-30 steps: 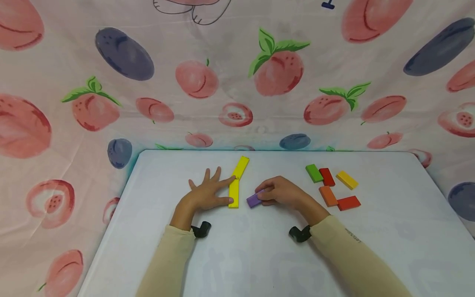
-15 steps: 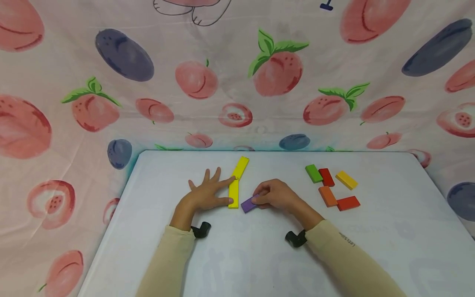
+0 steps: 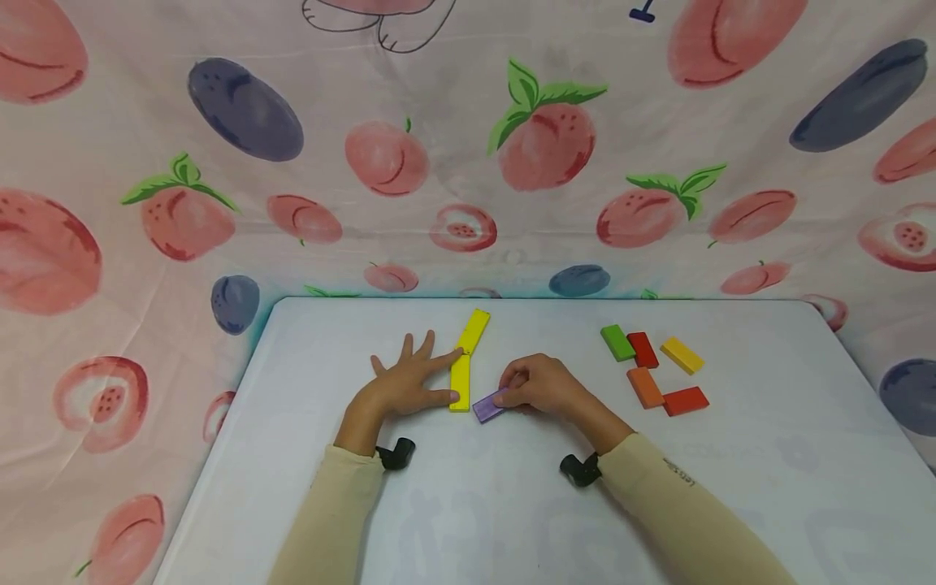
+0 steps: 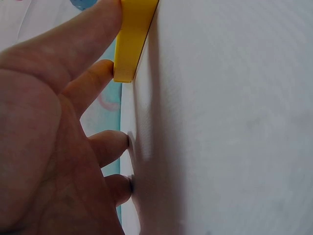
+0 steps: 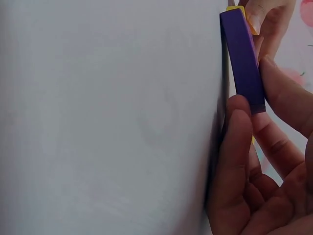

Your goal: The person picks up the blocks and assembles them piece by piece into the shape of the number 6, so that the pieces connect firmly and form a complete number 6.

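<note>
Two yellow domino blocks lie end to end at an angle: the near one (image 3: 460, 382) and the far one (image 3: 475, 329). My left hand (image 3: 402, 386) is spread out beside them, thumb on the near block's lower end and index fingertip where the two meet. In the left wrist view a yellow block (image 4: 134, 39) shows against the thumb. My right hand (image 3: 544, 386) pinches a purple domino block (image 3: 486, 406) between thumb and fingers, just right of the near yellow block and apart from it. That purple block (image 5: 243, 56) slants over the table in the right wrist view.
To the right on the white table (image 3: 468, 504) lie a green block (image 3: 617, 343), a red block (image 3: 643, 349), an orange block (image 3: 646, 387), another red block (image 3: 686, 401) and a yellow-orange block (image 3: 682, 356). A fruit-patterned cloth (image 3: 314, 268) hangs behind the table.
My right hand has moved left and slightly nearer to me, bringing the purple domino block closer to the near yellow one. The left hand and the yellow blocks have stayed put.
</note>
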`<act>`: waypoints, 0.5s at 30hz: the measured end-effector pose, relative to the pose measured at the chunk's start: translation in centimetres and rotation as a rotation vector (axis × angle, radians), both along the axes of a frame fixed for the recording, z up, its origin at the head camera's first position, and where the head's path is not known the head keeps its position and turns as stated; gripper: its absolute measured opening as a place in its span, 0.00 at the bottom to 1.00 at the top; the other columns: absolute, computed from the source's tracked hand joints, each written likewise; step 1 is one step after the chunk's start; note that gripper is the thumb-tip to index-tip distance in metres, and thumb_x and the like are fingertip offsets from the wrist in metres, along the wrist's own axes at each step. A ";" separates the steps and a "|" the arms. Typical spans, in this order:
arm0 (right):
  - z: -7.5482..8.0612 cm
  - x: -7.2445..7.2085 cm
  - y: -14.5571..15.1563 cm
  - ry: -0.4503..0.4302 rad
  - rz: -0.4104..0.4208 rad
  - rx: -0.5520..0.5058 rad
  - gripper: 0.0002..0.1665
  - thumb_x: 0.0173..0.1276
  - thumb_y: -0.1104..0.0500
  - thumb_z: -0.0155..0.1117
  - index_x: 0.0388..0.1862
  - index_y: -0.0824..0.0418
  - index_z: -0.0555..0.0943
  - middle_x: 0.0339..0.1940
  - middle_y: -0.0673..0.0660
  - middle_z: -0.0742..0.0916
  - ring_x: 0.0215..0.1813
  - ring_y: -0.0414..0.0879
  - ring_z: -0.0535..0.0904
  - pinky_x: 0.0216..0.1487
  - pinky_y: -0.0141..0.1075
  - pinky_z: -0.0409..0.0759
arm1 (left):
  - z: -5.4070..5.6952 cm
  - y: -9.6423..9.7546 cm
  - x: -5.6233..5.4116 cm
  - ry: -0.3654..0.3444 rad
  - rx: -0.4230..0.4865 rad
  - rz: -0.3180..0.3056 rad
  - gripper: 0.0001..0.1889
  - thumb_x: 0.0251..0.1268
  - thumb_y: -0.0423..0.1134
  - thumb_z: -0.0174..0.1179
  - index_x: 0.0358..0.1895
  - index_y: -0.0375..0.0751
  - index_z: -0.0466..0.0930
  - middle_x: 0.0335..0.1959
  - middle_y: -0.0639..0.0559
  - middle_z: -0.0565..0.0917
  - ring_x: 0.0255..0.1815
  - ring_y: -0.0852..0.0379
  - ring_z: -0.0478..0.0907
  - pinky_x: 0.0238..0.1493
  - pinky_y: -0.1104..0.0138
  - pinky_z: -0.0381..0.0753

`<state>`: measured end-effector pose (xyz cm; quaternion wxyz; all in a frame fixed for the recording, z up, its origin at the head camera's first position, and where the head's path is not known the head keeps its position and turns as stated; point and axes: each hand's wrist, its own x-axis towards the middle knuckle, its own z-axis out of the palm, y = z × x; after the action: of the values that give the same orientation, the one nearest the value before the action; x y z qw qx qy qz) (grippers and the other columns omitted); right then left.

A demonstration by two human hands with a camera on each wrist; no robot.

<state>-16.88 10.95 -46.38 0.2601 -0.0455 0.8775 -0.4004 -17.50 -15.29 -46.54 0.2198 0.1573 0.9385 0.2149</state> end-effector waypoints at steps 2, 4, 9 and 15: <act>0.1 -0.1 0.1 -0.021 0.009 -0.005 0.15 0.59 0.48 0.80 0.38 0.54 0.86 0.25 0.53 0.85 0.28 0.46 0.78 0.30 0.33 0.77 | 0.0 0.0 0.0 0.002 0.002 -0.001 0.39 0.63 0.67 0.63 0.78 0.74 0.61 0.86 0.47 0.41 0.85 0.35 0.25 0.64 0.19 0.22; 0.1 -0.2 0.1 -0.043 0.016 -0.009 0.15 0.60 0.48 0.80 0.39 0.54 0.86 0.25 0.53 0.85 0.27 0.47 0.79 0.30 0.32 0.78 | 0.0 0.0 0.0 0.003 0.003 -0.002 0.39 0.63 0.67 0.63 0.78 0.74 0.61 0.86 0.47 0.41 0.85 0.34 0.26 0.64 0.19 0.22; 0.0 -0.6 0.4 -0.074 0.033 -0.025 0.16 0.59 0.49 0.80 0.39 0.56 0.86 0.25 0.53 0.87 0.26 0.46 0.80 0.30 0.33 0.80 | -0.1 0.0 -0.1 0.003 0.002 -0.005 0.39 0.63 0.67 0.63 0.78 0.74 0.61 0.86 0.46 0.41 0.85 0.34 0.25 0.64 0.19 0.22; -0.2 -1.0 0.5 -0.090 0.053 -0.036 0.15 0.59 0.49 0.80 0.39 0.56 0.87 0.24 0.52 0.88 0.25 0.44 0.81 0.29 0.32 0.80 | -0.1 0.0 -0.1 -0.001 0.004 -0.001 0.39 0.63 0.66 0.63 0.78 0.73 0.61 0.86 0.46 0.41 0.85 0.35 0.25 0.64 0.19 0.22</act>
<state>-17.87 11.45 -46.62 0.3089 -0.0554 0.8561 -0.4106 -17.57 -15.29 -46.66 0.2200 0.1583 0.9378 0.2168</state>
